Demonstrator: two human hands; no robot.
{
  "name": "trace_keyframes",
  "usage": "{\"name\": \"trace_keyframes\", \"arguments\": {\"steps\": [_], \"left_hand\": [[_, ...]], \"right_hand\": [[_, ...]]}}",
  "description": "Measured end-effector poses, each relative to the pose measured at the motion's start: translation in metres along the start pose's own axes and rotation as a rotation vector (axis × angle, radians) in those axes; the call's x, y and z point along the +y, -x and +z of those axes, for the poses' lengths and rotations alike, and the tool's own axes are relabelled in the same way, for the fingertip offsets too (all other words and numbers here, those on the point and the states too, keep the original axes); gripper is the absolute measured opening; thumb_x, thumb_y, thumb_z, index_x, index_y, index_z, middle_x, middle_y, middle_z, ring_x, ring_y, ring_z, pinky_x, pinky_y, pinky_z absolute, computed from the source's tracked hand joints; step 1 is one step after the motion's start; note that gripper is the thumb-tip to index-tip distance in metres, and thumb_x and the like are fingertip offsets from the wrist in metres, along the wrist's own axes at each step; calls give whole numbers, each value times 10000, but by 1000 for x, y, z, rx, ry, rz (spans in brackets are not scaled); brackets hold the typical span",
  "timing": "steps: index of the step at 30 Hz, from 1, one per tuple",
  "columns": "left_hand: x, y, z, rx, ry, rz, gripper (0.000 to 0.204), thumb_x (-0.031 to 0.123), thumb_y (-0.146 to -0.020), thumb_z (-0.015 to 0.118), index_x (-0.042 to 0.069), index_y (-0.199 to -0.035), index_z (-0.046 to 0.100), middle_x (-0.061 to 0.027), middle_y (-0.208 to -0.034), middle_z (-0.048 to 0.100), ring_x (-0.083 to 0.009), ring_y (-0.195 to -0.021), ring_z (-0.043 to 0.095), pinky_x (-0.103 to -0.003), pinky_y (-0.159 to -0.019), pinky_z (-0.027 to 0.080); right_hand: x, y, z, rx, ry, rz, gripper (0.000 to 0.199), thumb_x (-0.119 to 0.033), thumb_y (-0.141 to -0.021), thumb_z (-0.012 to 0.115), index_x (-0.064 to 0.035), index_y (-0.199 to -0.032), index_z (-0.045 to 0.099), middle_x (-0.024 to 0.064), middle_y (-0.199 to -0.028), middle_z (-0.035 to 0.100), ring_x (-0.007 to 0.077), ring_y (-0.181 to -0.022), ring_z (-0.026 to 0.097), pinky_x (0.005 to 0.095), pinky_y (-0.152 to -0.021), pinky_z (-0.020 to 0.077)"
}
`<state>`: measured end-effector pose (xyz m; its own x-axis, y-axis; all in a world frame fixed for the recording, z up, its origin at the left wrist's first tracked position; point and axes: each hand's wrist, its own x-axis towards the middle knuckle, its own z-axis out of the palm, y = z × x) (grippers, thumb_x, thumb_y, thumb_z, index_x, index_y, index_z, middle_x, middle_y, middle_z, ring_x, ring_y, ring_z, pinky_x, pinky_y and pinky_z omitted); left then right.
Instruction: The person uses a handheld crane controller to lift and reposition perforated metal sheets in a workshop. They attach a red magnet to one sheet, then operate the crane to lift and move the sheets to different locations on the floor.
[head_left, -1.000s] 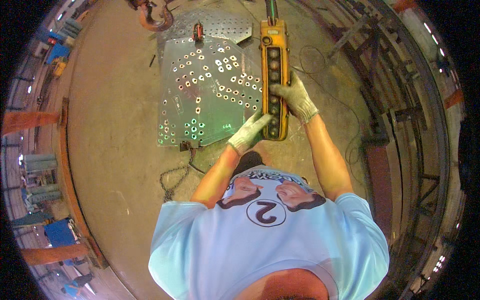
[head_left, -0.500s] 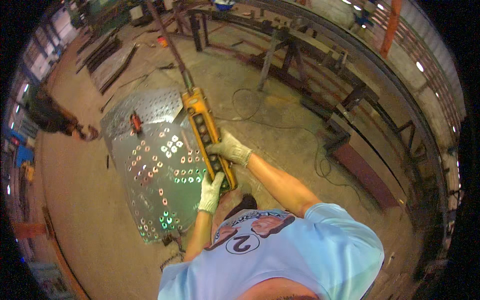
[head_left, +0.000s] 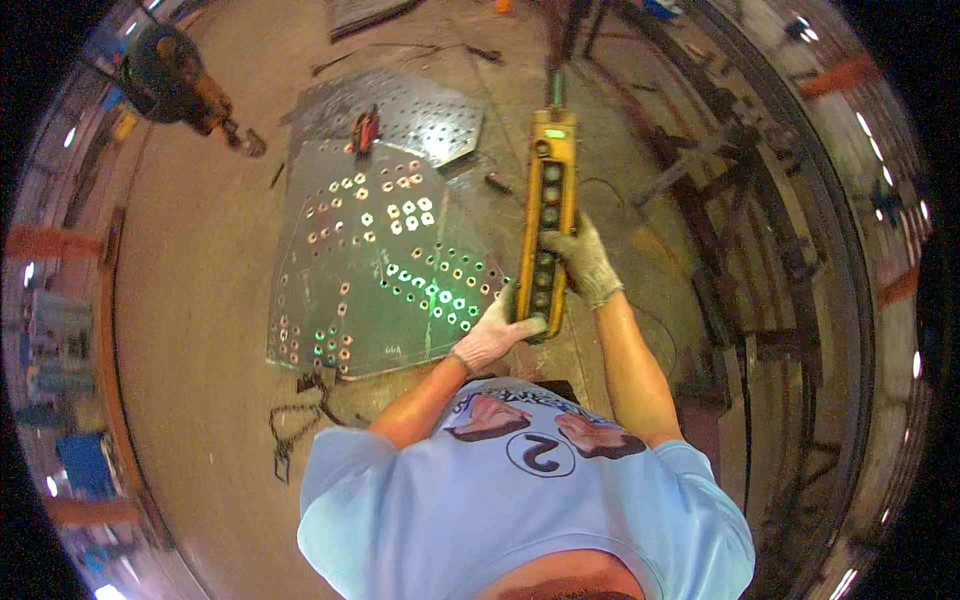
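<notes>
The person holds a long yellow control box point(head_left: 545, 225) with both hands. It hangs on a dark cable that runs up and away at the far side. A row of round buttons runs down its front. The box is straight in front of the person's chest, just right of the middle.

The left hand point(head_left: 495, 335), in a pale work glove, is wrapped around the near end of the box from the left side. Its thumb lies on the front near the lowest buttons. The right hand point(head_left: 585, 262), also gloved, is closed on the right side of the box a bit farther up, with its fingers curled onto the front by the middle buttons. Whether a button is pushed down right now is too small to tell.

To the left of the box, a big metal plate with many holes point(head_left: 375, 270) lies on the floor point(head_left: 200, 300). A second plate with holes point(head_left: 420, 115) lies beyond it, with a small red tool point(head_left: 365, 128) on it. A crane hook point(head_left: 245, 140) hangs far off to the left, well apart from both plates. A chain point(head_left: 295, 420) lies on the floor at the near edge of the big plate.

It looks like the step in hand is driving the crane with the buttons. The next move seems to call for a steady grip, the right button, and eyes on the hook.
</notes>
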<state>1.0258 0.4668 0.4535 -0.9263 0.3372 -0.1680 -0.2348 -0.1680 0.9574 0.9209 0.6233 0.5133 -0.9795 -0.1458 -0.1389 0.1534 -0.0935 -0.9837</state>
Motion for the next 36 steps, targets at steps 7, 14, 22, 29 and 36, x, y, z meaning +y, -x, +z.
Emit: {"name": "trace_keyframes", "arguments": {"steps": [7,14,22,29,36], "left_hand": [[-49,-38,-12,-3,125,138,859,161,-807,785,-13,-1459,254,-92,-1290,544,-172,-1144,535,-326,-996,456],[-52,-51,18,69,195,198,836,133,-802,772,-15,-1451,266,-102,-1308,534,-174,-1167,526,-331,-1021,436],[-6,3,43,71,210,254,732,98,-795,758,0,-1401,361,-79,-1247,579,-164,-1106,564,-320,-974,468],[-1,-22,51,14,264,263,761,92,-790,761,6,-1417,338,-73,-1300,542,-162,-1173,519,-320,-1037,415],[-19,-47,65,17,231,359,747,113,-808,758,1,-1416,340,-80,-1310,532,-153,-1184,497,-325,-1051,394]], "right_hand": [[9,-23,5,-111,-52,-28,450,7,-764,682,-21,-1175,503,80,-946,638,199,-791,632,348,-700,560],[5,-34,-16,-106,121,-37,473,1,-760,690,-20,-1191,498,82,-958,639,198,-780,632,342,-684,562],[-51,18,-1,-121,271,-162,387,-30,-767,691,-24,-1132,564,59,-933,662,180,-775,635,320,-726,544],[-55,9,-19,-68,121,-107,420,-2,-758,689,-9,-1154,549,82,-948,668,188,-779,646,325,-716,558],[-45,-5,-46,-155,155,-212,457,19,-768,680,-7,-1193,512,90,-996,657,208,-814,652,332,-743,560]]}}
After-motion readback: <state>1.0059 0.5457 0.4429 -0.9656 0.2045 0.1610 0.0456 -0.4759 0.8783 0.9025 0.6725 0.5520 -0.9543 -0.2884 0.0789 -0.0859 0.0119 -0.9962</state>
